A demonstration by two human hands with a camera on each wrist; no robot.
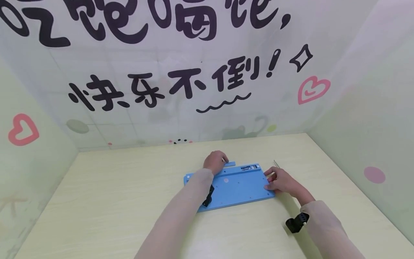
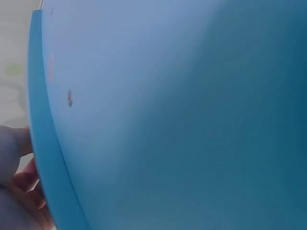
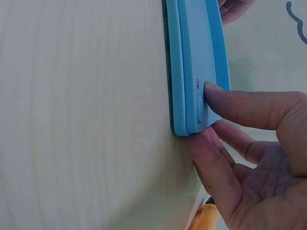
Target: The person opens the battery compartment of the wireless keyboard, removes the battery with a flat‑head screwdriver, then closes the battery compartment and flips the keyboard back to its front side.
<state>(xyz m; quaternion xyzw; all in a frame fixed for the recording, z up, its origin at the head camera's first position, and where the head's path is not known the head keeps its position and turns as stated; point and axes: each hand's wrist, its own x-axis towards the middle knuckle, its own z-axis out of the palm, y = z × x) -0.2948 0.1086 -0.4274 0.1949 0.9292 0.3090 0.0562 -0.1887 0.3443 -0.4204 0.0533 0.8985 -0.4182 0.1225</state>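
A blue keyboard [image 1: 239, 187] lies underside up on the table, its battery compartment [image 1: 248, 168] uncovered near the back edge. My right hand [image 1: 281, 180] grips the keyboard's right end, thumb on the upper face and fingers below; the right wrist view shows this thumb [image 3: 249, 106] close up. Behind the keyboard's far edge, my left hand [image 1: 216, 162] pinches a small flat blue strip [image 1: 230, 164], which looks like the battery cover. In the left wrist view the keyboard's underside [image 2: 144, 120] fills most of the picture and partly hides the left fingers [image 2: 29, 182].
A screwdriver with a thin metal shaft [image 1: 276, 163] lies beyond the right hand; its orange handle [image 3: 205, 218] shows in the right wrist view. The pale wooden table [image 1: 106, 201] meets a printed back wall [image 1: 155, 126] and side walls.
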